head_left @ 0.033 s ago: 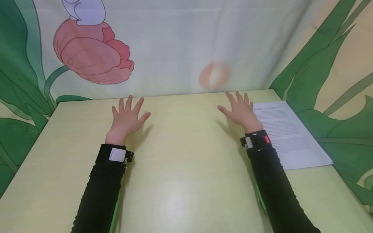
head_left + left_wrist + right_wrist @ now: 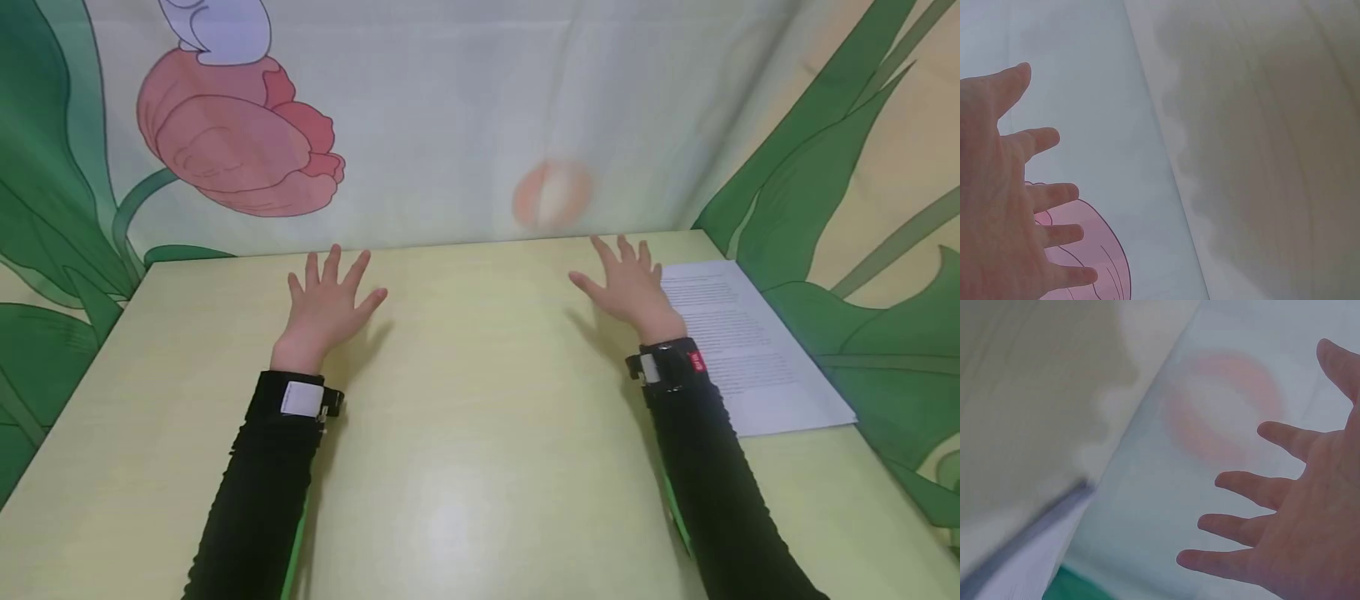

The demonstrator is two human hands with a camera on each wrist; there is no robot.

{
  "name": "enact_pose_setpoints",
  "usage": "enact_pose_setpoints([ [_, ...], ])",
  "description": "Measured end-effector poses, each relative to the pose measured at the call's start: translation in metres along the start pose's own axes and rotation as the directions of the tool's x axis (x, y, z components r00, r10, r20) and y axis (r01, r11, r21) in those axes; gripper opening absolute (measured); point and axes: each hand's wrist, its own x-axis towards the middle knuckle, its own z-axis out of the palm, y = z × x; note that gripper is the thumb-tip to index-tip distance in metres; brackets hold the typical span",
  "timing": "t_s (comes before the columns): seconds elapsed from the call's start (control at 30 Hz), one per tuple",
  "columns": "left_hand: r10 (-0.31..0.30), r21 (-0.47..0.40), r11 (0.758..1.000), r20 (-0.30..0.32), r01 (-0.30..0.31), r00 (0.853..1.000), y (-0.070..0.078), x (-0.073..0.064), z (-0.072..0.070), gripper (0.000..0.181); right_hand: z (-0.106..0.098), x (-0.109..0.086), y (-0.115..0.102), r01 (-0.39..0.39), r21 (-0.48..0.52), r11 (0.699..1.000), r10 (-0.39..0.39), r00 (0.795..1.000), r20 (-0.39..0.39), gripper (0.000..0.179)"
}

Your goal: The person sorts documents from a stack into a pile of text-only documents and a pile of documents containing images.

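My left hand [image 2: 322, 317] is held over the far left part of the pale wooden table [image 2: 465, 400], its fingers spread and straight, holding nothing. On the other side my right hand [image 2: 630, 287] also has its fingers spread, with nothing in them. It is nearest to a stack of printed paper [image 2: 757, 358], and its wrist covers the left edge of the sheets. Both wrist views show the palm side of the hands, the left hand [image 2: 1004, 194] and the right hand [image 2: 1310, 512], apart from any object. Shadows below both hands fall on the tabletop.
Behind the table hangs a white curtain [image 2: 450, 125] printed with a pink flower [image 2: 232, 142] and green leaves [image 2: 817, 200]. A blurred orange ring [image 2: 525, 200] shows on it near the table's far edge. Black bands with small devices circle both wrists.
My right hand and forearm have shifted slightly to the right, toward the paper. The left hand stays where it was.
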Motion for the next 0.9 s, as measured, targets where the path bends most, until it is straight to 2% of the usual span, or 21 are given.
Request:
enact_pose_setpoints([
  [0.2,-0.005,0.019,1.000,0.023,0.005,1.000,-0.003,0.000,-0.001,0.074,-0.015,-0.031,0.064,-0.124,0.001,0.992,0.124,0.992,-0.007,0.093],
  [0.4,-0.013,0.016,1.000,0.020,0.012,1.000,-0.004,-0.002,0.000,0.074,-0.024,-0.065,0.131,-0.193,-0.036,0.980,0.192,0.981,-0.033,0.095],
  [0.53,-0.012,0.013,1.000,0.024,0.012,1.000,-0.001,-0.002,0.001,0.073,-0.025,-0.087,0.163,-0.228,-0.052,0.972,0.227,0.974,-0.018,0.100],
  [0.7,-0.007,0.018,1.000,0.021,0.007,1.000,0.000,-0.001,0.003,0.072,-0.027,-0.110,0.185,-0.275,-0.083,0.958,0.281,0.956,0.087,0.097],
  [0.9,-0.003,0.021,1.000,0.018,0.003,1.000,0.000,0.001,0.005,0.074,-0.034,-0.120,0.186,-0.304,-0.092,0.948,0.317,0.928,0.197,0.079],
])
